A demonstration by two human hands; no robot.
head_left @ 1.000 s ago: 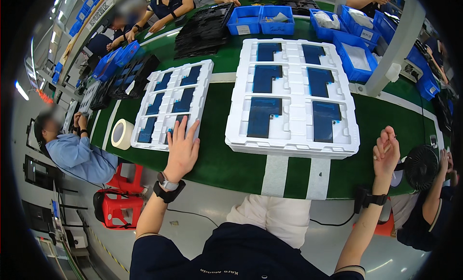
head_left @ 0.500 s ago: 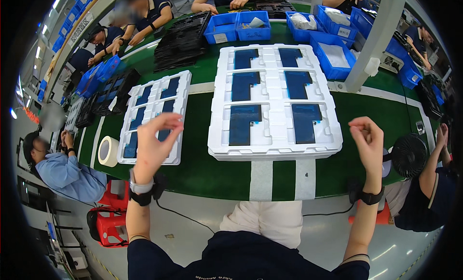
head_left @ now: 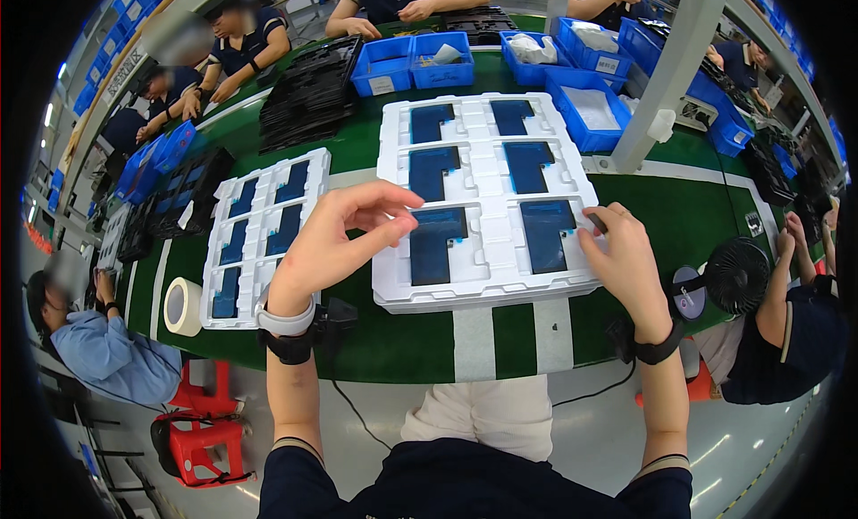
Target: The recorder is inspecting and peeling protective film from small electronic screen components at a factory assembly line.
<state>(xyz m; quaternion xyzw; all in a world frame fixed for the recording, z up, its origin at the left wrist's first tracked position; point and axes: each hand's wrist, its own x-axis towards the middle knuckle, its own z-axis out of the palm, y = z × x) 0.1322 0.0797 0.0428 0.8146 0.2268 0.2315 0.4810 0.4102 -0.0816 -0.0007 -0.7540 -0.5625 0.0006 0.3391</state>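
Note:
A stack of white moulded trays [head_left: 487, 285] lies in front of me on the green table. Its top tray holds several flat, dark blue, L-shaped pieces [head_left: 438, 246] in separate pockets. Over the tray's near left part hovers my left hand [head_left: 335, 238], thumb and fingers apart, with nothing between them. My right hand [head_left: 618, 251] is at the tray's right edge, beside the near right piece [head_left: 547, 238]. Its thumb and fingers are slightly apart; whether they touch the edge I cannot tell. Another white tray [head_left: 210, 291] with similar pieces is on the left.
A roll of cream tape [head_left: 183, 306] stands at the table's left edge. Blue bins [head_left: 585, 117] and a pile of black trays [head_left: 308, 95] line the far side. A metal post [head_left: 675, 72] rises at the right, with a black fan [head_left: 737, 273] nearer. Co-workers sit around.
Both hands have moved inward toward the central tray stack, the left one rightward and the right one leftward. The whole view has shifted slightly. The pieces keep their pockets.

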